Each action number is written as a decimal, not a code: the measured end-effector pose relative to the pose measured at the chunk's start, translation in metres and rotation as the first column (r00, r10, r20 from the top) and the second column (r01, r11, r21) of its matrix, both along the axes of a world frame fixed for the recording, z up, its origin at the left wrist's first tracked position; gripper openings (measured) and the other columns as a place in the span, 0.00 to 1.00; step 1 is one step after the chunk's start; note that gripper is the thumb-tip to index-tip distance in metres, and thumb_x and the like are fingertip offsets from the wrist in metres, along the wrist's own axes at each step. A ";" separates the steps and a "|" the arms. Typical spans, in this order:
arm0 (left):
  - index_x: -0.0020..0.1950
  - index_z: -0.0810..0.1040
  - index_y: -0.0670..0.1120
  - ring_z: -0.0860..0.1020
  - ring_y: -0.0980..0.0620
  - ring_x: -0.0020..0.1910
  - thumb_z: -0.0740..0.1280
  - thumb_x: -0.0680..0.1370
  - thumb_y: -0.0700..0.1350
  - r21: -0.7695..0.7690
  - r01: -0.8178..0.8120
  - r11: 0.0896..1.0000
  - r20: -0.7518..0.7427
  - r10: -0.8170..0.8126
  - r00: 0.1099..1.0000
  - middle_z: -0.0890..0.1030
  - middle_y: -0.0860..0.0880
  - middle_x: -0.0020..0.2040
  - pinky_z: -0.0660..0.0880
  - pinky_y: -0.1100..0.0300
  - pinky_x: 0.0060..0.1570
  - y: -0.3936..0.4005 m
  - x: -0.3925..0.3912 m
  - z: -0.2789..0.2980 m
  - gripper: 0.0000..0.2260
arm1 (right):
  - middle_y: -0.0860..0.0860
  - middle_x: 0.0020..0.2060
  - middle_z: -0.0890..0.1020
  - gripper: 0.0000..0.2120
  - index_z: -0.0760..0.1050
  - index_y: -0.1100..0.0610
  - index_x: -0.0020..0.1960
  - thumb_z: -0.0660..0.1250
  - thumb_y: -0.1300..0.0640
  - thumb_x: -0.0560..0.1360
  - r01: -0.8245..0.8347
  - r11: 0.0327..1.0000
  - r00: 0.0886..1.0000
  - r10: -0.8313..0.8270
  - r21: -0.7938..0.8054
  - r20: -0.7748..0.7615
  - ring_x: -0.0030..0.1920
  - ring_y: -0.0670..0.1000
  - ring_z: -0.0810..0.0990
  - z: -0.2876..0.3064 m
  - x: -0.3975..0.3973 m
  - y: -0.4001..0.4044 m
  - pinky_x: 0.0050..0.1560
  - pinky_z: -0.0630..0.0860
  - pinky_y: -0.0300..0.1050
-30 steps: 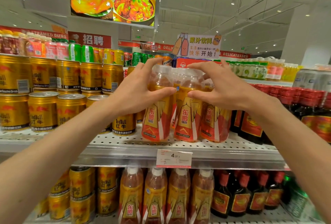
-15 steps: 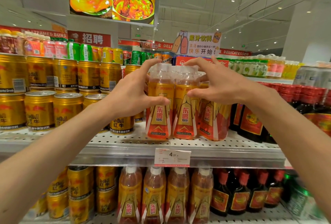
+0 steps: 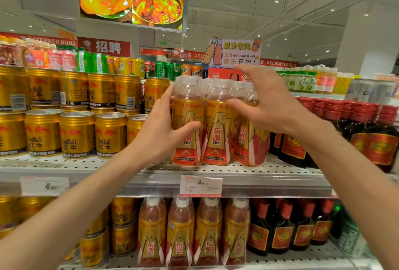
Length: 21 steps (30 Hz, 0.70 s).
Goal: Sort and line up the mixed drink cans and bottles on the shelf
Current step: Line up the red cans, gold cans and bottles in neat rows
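Note:
Three orange-and-gold drink bottles with clear caps stand upright in a row at the front of the upper shelf (image 3: 269, 171). My left hand (image 3: 160, 134) grips the left bottle (image 3: 187, 108), thumb across its label and fingers round its far side. The middle bottle (image 3: 216, 138) stands close beside it. My right hand (image 3: 274, 105) hovers over the right bottle (image 3: 251, 148) with fingers spread and lifted above the caps; only the thumb is near the bottle's shoulder. More bottles of the same kind stand behind, mostly hidden.
Gold Red Bull cans (image 3: 77, 134) fill the shelf to the left, stacked two high. Dark bottles with red labels (image 3: 380, 148) stand to the right. A price tag (image 3: 200, 185) hangs on the shelf edge. The lower shelf holds more orange bottles (image 3: 181, 235), cans and dark bottles.
The front bottles, tilted a second ago, now stand straight on the shelf. My right hand's fingers have lifted off the bottle necks and spread. My left hand keeps its grip.

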<state>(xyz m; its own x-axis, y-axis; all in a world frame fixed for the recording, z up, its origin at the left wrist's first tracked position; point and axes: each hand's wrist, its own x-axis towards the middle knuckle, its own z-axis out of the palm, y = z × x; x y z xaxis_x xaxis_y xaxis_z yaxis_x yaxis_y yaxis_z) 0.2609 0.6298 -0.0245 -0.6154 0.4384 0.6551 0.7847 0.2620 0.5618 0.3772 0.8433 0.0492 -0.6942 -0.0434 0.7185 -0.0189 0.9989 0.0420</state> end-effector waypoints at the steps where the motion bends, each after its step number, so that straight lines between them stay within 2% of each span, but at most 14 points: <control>1: 0.82 0.43 0.58 0.64 0.54 0.77 0.72 0.74 0.60 0.016 0.023 1.000 0.020 -0.023 1.000 0.59 0.53 0.81 0.68 0.46 0.73 0.002 0.002 -0.007 0.47 | 0.49 0.77 0.65 0.38 0.57 0.50 0.80 0.67 0.39 0.76 -0.014 0.997 0.997 0.009 -0.078 -0.071 0.77 0.50 0.61 -0.006 0.006 0.002 0.78 0.57 0.58; 4: 0.81 0.38 0.61 0.64 0.56 0.78 0.71 0.74 0.62 0.049 0.042 0.998 0.065 -0.045 0.997 0.57 0.57 0.82 0.66 0.47 0.75 0.009 0.005 -0.025 0.49 | 0.51 0.75 0.66 0.40 0.57 0.52 0.79 0.70 0.40 0.75 -0.030 0.940 0.976 -0.046 -0.340 -0.213 0.74 0.50 0.64 -0.037 0.019 0.011 0.75 0.63 0.55; 8: 0.82 0.40 0.59 0.70 0.57 0.73 0.71 0.75 0.62 0.094 0.004 0.996 0.106 -0.014 0.994 0.66 0.57 0.78 0.69 0.53 0.72 0.015 0.008 -0.037 0.48 | 0.51 0.73 0.65 0.50 0.47 0.44 0.81 0.74 0.36 0.70 0.055 0.809 0.990 -0.122 -0.585 -0.075 0.72 0.51 0.67 -0.094 0.019 0.013 0.72 0.68 0.57; 11: 0.82 0.43 0.59 0.71 0.60 0.69 0.71 0.74 0.62 0.107 0.002 0.994 0.124 -0.016 0.992 0.69 0.58 0.76 0.70 0.59 0.68 0.015 0.009 -0.039 0.46 | 0.46 0.73 0.68 0.51 0.46 0.39 0.80 0.76 0.39 0.70 -0.008 0.758 0.994 -0.065 -0.652 -0.088 0.72 0.48 0.68 -0.111 0.015 0.017 0.72 0.69 0.55; 14: 0.82 0.45 0.59 0.72 0.63 0.65 0.71 0.74 0.61 0.099 0.001 0.995 0.165 -0.018 0.986 0.71 0.59 0.73 0.69 0.63 0.63 0.015 0.008 -0.039 0.45 | 0.43 0.69 0.71 0.47 0.50 0.39 0.80 0.76 0.42 0.71 -0.051 0.667 0.999 0.036 -0.743 -0.037 0.68 0.44 0.70 -0.105 0.020 0.025 0.67 0.70 0.46; 17: 0.82 0.48 0.59 0.73 0.62 0.64 0.71 0.74 0.61 0.100 0.002 0.995 0.174 -0.019 0.985 0.72 0.60 0.72 0.70 0.62 0.62 0.016 0.009 -0.039 0.44 | 0.46 0.72 0.71 0.43 0.54 0.40 0.78 0.75 0.42 0.71 -0.050 0.611 0.990 0.133 -0.790 0.040 0.72 0.44 0.67 -0.100 0.028 0.032 0.71 0.68 0.52; 19: 0.82 0.48 0.60 0.73 0.62 0.64 0.71 0.75 0.61 0.105 -0.002 0.994 0.179 -0.017 0.984 0.72 0.60 0.71 0.71 0.61 0.64 0.016 0.007 -0.040 0.43 | 0.44 0.73 0.70 0.41 0.56 0.40 0.78 0.74 0.42 0.72 -0.054 0.597 0.983 0.173 -0.801 0.063 0.72 0.45 0.67 -0.098 0.031 0.031 0.73 0.68 0.54; 21: 0.81 0.49 0.60 0.73 0.60 0.66 0.70 0.75 0.61 0.114 0.002 0.993 0.199 -0.025 0.980 0.72 0.61 0.71 0.71 0.55 0.68 0.016 0.006 -0.040 0.42 | 0.39 0.71 0.67 0.41 0.54 0.41 0.80 0.72 0.41 0.74 -0.046 0.613 0.982 0.172 -0.788 0.077 0.70 0.42 0.67 -0.097 0.031 0.027 0.69 0.67 0.46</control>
